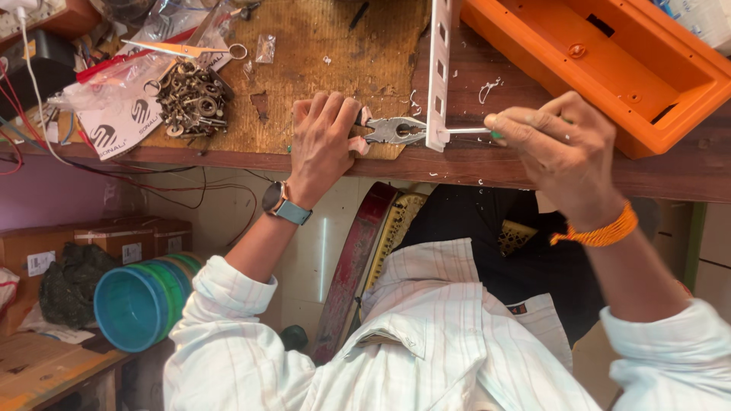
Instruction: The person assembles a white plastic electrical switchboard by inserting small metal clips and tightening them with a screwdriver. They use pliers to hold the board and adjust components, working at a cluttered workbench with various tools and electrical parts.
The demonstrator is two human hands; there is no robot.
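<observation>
Pliers (392,130): grey metal, pink-sleeved handles, lying flat on the bench, nose closed against the near end of the strip. Handles are enclosed by the left hand (324,141).

Strip (440,72): white, narrow, with a row of rectangular slots; it runs from the bench's near edge away across the dark wood, standing on edge.

Screwdriver (466,131): thin metal shaft, green handle mostly hidden in the right hand (560,144); held level, its tip meeting the strip's near end opposite the pliers.
</observation>
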